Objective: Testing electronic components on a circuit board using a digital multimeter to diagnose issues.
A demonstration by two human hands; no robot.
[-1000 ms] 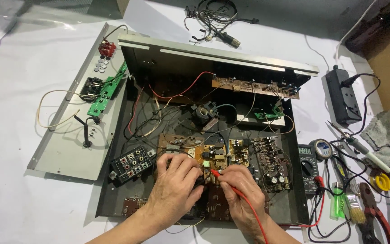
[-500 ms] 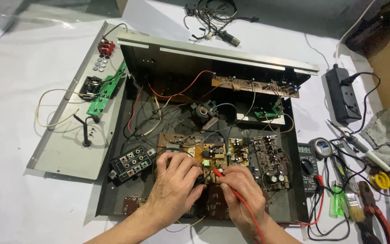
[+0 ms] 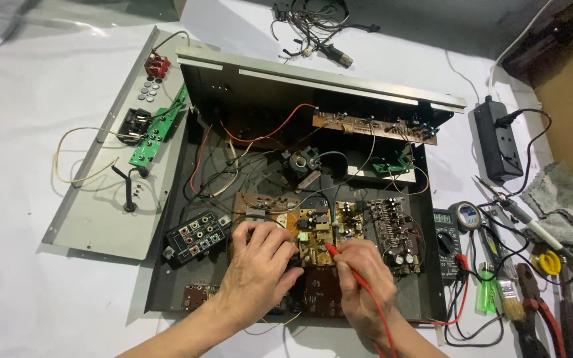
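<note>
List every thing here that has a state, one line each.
Chassis: lid off, boards exposed.
Rear panel: detached, lying flat beside it.
Red probe: in the right hand, tip on the circuit board.
Left hand: resting on the board.
Multimeter: display lit.
Power strip: one plug in.

We press our left hand (image 3: 260, 265) on the circuit board (image 3: 313, 229) while our right hand (image 3: 365, 278) holds a red probe (image 3: 339, 257) against it.

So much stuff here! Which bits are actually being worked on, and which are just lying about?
In use:
left hand
right hand
red probe
circuit board
multimeter

Lying about:
power strip
paintbrush
grey cloth
wire bundle
</note>
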